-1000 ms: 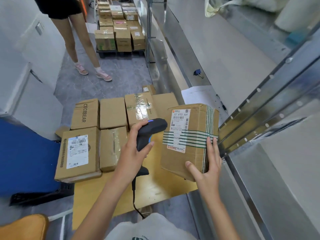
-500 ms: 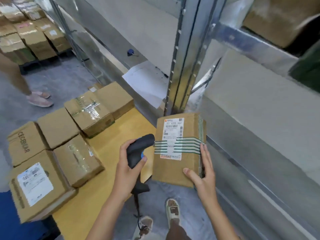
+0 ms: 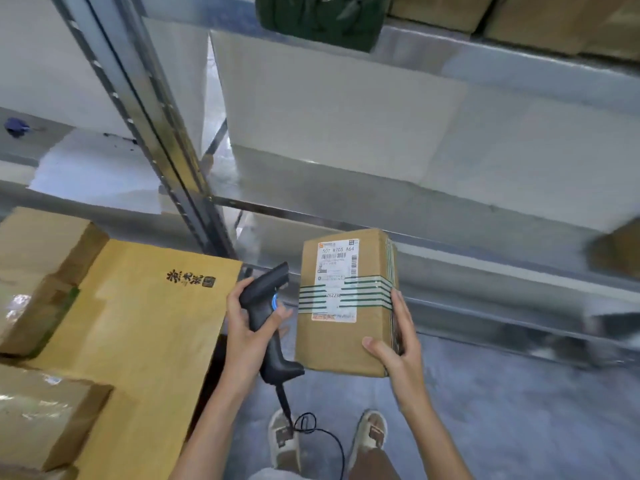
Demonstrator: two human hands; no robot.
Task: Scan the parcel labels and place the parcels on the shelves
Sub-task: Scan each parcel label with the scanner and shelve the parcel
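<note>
My right hand [image 3: 394,344] grips a brown cardboard parcel [image 3: 332,344] by its right edge, thumb across the front. Its white label [image 3: 337,271] faces me, crossed by green-striped tape. My left hand [image 3: 247,336] holds a black handheld scanner [image 3: 266,299] by the grip, just left of the parcel, its head pointing up and right and a blue light lit. The scanner's cable [image 3: 311,427] hangs to the floor. The metal shelves [image 3: 450,216] stand straight ahead, the parcel in front of a lower shelf edge.
A flat tan cardboard sheet [image 3: 145,323] with several parcels [image 3: 38,271] lies at my left. A shelf upright [image 3: 162,133] rises at centre left. Boxes [image 3: 519,19] and a dark green bag [image 3: 318,19] sit on an upper shelf. My feet [image 3: 284,441] stand on grey floor.
My view has swung right and up toward the shelves; the parcel pile has slid to the left edge. Both hands keep the same hold on scanner and parcel.
</note>
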